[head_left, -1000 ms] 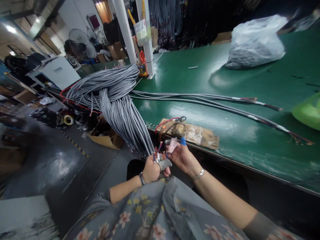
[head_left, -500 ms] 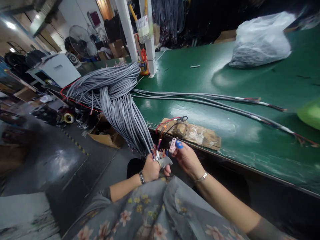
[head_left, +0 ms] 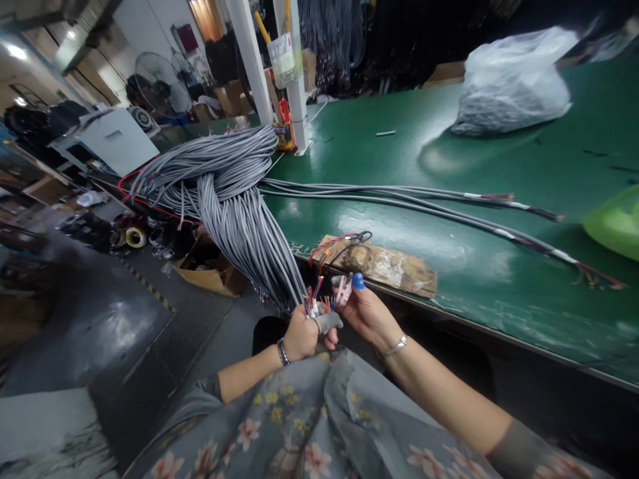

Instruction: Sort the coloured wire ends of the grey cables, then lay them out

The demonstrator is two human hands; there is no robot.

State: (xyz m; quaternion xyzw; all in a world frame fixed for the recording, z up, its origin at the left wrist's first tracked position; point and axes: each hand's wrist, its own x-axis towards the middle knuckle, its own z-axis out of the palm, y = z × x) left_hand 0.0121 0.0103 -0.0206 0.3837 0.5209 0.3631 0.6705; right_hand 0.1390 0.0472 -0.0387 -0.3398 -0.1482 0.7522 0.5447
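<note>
The left hand is closed in a fist around a grey cable end with bared red, blue and white wires, which stick up above its fingers. The thumb wears a grey rubber finger cot. This cable end hangs just off the near edge of the green worktop, at the foot of a thick bundle of grey sheathed cables that spills over that edge.

Just beside it, the right hand pinches a small pink-and-white plastic piece, perhaps a connector housing. A blue finger cot covers the fingertip above it.

Behind the hands, a worn brown cardboard scrap lies on the worktop. Pale printed marks along the worktop edge are too blurred to read.
</note>
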